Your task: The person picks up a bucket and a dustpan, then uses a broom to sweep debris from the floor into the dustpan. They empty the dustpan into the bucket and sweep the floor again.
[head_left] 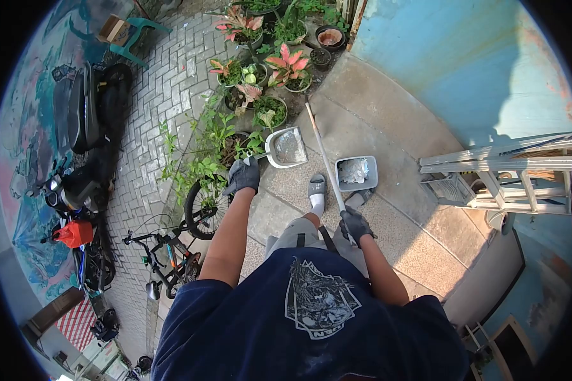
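Gripping the dustpan (286,147) handle, your left hand (243,176) is holding it beside the plants (260,95). Your right hand (354,225) is clenching the broomstick (325,155). Dust is already lying in the dustpan, so sweeping is judged partly done.

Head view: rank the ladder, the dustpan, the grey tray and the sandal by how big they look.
1. ladder, by far
2. dustpan, in the left hand, and grey tray: these look about alike, so they are unranked
3. sandal, smallest
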The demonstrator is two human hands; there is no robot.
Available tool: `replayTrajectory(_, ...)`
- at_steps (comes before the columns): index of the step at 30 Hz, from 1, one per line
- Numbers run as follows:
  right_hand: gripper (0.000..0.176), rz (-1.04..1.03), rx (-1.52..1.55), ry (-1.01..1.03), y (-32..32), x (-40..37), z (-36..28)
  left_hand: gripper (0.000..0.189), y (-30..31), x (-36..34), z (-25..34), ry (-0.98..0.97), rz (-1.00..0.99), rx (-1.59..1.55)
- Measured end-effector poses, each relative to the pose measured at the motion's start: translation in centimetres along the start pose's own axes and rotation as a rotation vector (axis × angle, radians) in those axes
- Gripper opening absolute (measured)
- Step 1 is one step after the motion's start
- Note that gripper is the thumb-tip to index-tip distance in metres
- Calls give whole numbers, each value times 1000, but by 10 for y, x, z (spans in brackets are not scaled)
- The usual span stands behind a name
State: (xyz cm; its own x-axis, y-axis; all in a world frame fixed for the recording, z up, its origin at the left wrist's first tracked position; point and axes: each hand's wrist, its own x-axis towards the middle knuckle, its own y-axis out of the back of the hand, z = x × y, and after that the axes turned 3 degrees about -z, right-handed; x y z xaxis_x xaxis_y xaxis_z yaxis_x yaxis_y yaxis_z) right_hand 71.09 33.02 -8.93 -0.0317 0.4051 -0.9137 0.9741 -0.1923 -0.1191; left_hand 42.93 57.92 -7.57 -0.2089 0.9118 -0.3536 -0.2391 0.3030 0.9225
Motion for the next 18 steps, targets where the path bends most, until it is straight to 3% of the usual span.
replayTrajectory(2,27,200,-312,4,5,14,-18,55,-3,-2,-2,29,-1,1)
replayTrajectory(3,27,200,-312,3,11,37,-13,55,-5,-2,-2,14,-1,10)
replayTrajectory(5,29,405,-977,130,23,117,28,56,-8,-4,-1,1,0,21)
replayTrajectory(6,29,402,-976,132,19,142,45,56,-9,-5,-1,-3,10,14)
replayTrajectory(8,37,17,-1420,243,5,174,68,56,-15,-4,-5,-10,20,13)
replayTrajectory(9,37,64,-1372,254,-6,120,47,56,-28,1,-12,-17,54,22)
replayTrajectory(10,36,119,-1034,132,-17,104,49,56,-35,3,-16,-26,85,33)
replayTrajectory(13,38,31,-784,99,-22,15,13,56,-16,-10,-6,-37,12,8)
replayTrajectory(15,29,-135,-190,-79,-12,-9,17,56,-19,-9,-14,-38,31,7)
replayTrajectory(18,23,-38,-75,7,-3,-33,25,54,-14,-11,-25,-43,89,-7)
